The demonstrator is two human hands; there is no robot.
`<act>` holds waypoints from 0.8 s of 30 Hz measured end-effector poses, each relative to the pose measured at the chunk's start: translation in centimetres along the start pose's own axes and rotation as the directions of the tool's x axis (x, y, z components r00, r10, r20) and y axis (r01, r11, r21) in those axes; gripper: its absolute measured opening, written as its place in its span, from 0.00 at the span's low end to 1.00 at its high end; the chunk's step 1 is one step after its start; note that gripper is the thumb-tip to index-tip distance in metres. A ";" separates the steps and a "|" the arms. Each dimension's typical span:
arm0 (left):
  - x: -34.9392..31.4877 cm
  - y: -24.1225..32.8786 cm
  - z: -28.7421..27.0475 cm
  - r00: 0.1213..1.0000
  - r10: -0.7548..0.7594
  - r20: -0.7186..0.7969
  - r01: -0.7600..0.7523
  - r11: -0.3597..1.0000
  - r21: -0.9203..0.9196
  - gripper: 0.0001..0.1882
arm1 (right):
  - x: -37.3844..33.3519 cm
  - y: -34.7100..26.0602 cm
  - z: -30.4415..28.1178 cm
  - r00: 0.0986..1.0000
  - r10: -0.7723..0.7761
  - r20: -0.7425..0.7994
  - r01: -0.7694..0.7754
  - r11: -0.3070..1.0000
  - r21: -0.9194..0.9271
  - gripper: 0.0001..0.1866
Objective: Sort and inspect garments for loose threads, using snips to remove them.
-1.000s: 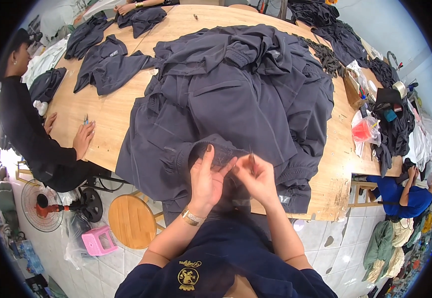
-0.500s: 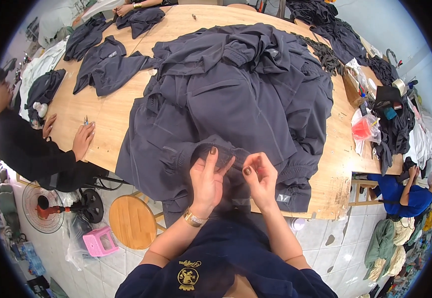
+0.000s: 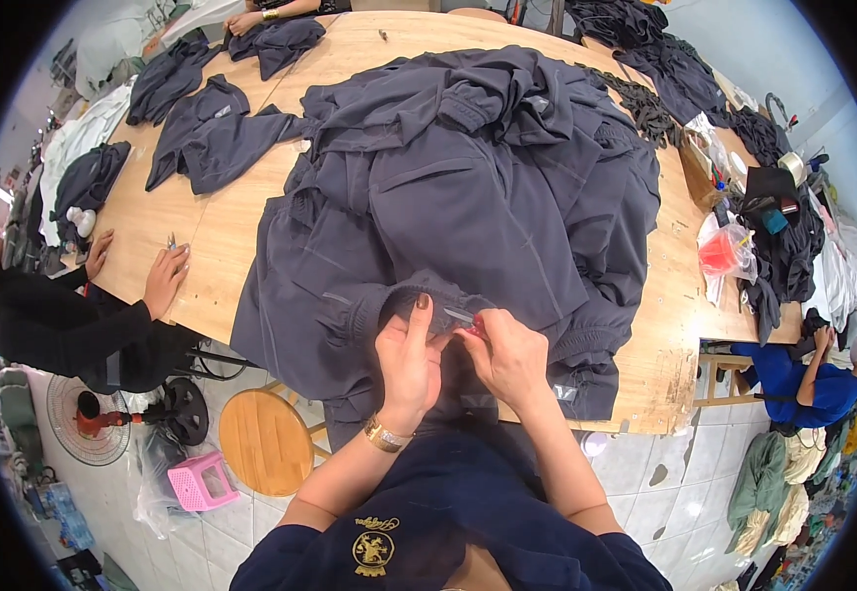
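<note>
A dark grey garment (image 3: 468,207) lies on top of a heap of like garments on the wooden table (image 3: 217,241). Its elastic waistband (image 3: 404,293) is pulled toward me at the near table edge. My left hand (image 3: 407,362), a gold watch on its wrist, pinches the waistband with the thumb up. My right hand (image 3: 513,361) is right beside it, fingertips almost touching, and holds a small red-handled cutter (image 3: 470,320) with a metal tip against the band. My dark blue shirt fills the lower edge.
A person in black (image 3: 64,330) sits at the left with a hand (image 3: 165,279) on the table by a small tool. More dark garments (image 3: 207,133) lie at the far left. A round wooden stool (image 3: 266,440), a pink stool (image 3: 202,481), a person in blue (image 3: 803,379).
My hands have drawn closer together on the waistband, and the right one brought the cutter up to it. The person at the left leaned back out of view.
</note>
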State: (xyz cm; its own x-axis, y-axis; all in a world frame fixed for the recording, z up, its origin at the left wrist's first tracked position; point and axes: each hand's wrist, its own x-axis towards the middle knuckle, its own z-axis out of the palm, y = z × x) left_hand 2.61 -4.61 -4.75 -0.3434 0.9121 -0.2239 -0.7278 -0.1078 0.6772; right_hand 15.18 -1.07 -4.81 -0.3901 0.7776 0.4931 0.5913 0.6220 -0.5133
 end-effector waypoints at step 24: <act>0.6 0.1 -0.9 1.000 -0.011 0.004 0.012 0.991 -0.136 0.10 | -0.8 0.0 -1.0 0.885 0.271 0.379 -0.402 0.034 0.915 0.04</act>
State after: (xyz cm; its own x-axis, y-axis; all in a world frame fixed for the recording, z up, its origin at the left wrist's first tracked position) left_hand 1.81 -4.44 -5.39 -0.3330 0.9148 -0.2288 -0.8056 -0.1498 0.5732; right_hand 16.18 -1.80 -4.44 -0.4522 0.8914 0.0314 -0.4688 -0.2076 -0.8585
